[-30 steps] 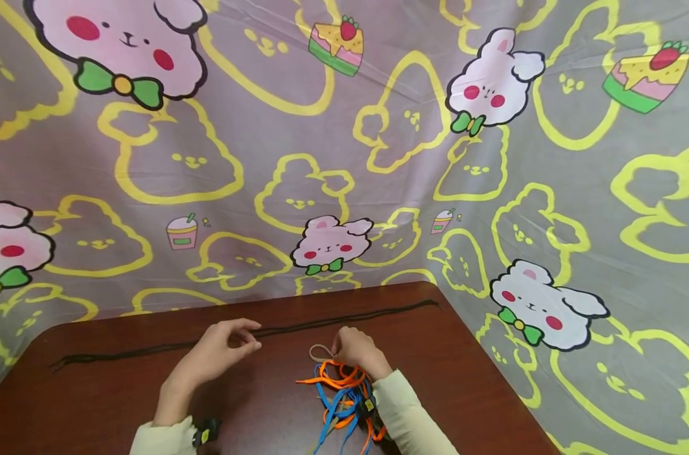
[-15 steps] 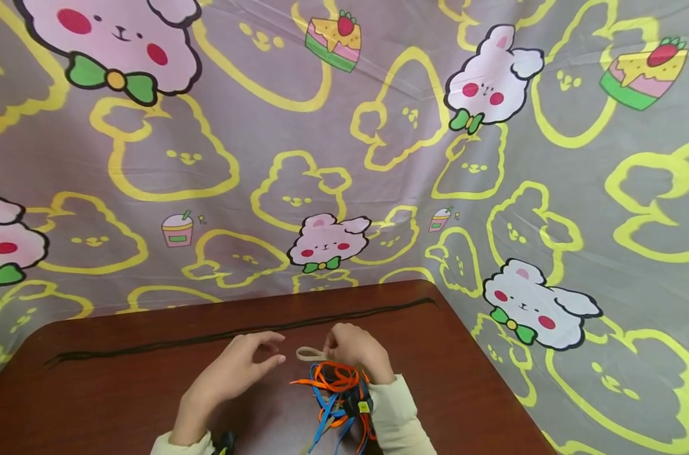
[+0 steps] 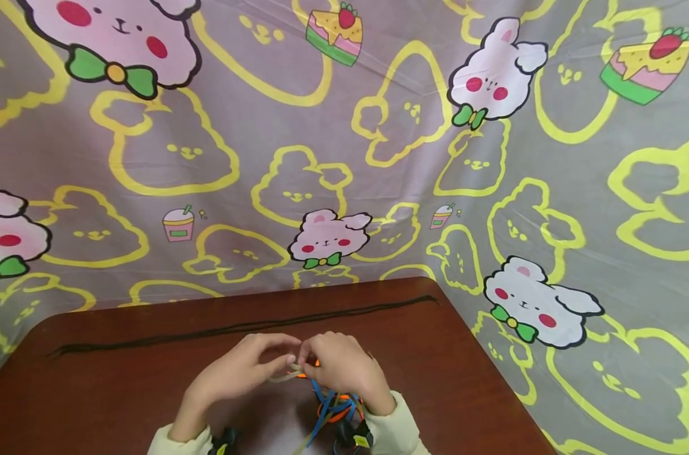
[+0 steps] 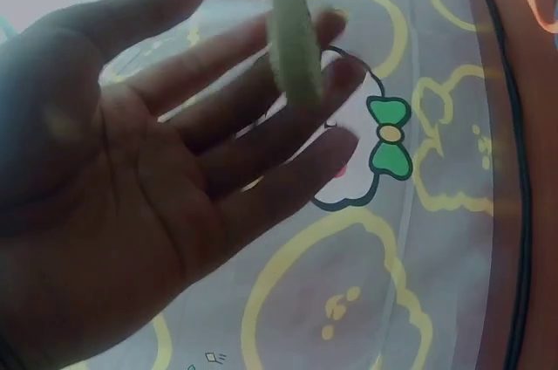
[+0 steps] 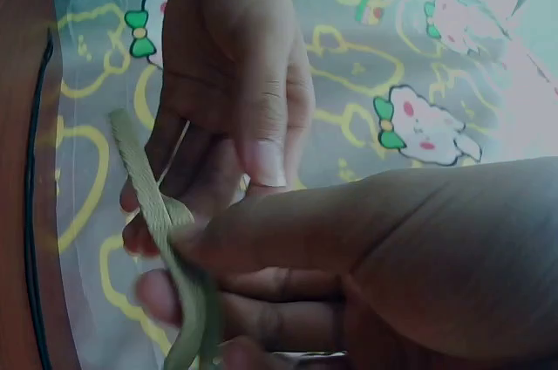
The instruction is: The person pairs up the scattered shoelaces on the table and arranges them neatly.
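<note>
My right hand (image 3: pixel 347 373) pinches a flat beige shoelace (image 5: pixel 150 200) between thumb and fingers, and its loop sticks out toward the left. Close against those fingertips is my left hand (image 3: pixel 236 373), its fingers only slightly bent. In the left wrist view the lace crosses in front of the left fingers, which are not curled round it. Beneath the right hand hangs or lies a tangle of blue and orange shoelaces (image 3: pixel 327 407), partly hidden by the hand and wrist.
A long dark shoelace (image 3: pixel 179 336) lies stretched across the back of the brown table (image 3: pixel 94 392). Behind the table, a grey curtain (image 3: pixel 389 246) printed with cartoon bears surrounds the far and right sides. Black wrist cameras sit below both hands.
The left hand has moved right until it meets the right hand. The right hand has shifted slightly left with the beige shoelace, which keeps its loop.
</note>
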{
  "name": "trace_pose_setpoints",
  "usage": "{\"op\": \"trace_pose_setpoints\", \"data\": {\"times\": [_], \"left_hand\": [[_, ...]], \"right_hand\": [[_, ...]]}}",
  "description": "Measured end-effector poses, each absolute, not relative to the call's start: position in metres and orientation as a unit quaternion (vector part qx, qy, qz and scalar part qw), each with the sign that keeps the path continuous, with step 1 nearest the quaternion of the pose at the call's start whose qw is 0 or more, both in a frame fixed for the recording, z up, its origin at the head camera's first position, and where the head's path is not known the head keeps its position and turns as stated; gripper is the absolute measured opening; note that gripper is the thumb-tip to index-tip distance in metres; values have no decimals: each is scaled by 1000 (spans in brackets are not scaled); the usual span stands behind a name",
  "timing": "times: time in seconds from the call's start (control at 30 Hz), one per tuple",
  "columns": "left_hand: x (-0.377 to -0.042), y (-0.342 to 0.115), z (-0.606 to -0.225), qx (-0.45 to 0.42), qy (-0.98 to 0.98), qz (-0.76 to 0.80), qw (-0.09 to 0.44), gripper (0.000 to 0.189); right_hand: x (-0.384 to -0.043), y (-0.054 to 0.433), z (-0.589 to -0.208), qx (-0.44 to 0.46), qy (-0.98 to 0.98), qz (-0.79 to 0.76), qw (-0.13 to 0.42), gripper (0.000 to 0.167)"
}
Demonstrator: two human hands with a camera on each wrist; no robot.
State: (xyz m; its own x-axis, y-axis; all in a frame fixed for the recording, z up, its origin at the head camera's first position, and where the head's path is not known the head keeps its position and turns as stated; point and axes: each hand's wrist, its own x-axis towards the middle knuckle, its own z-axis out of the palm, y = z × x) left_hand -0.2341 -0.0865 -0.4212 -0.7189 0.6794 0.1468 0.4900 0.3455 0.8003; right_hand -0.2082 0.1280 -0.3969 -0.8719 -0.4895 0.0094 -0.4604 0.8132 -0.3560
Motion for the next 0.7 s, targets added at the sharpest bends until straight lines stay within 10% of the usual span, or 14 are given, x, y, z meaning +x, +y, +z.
{"op": "trace_pose_setpoints", "data": {"times": [0.2, 0.7], "left_hand": [[-234, -94, -414, 388, 772, 479, 155, 29], [-227, -101, -403, 394, 801, 444, 74, 13]], "right_hand": [[-201, 119, -394, -236, 946, -221, -17, 8], [-188, 116, -381, -210, 933, -285, -63, 13]]}}
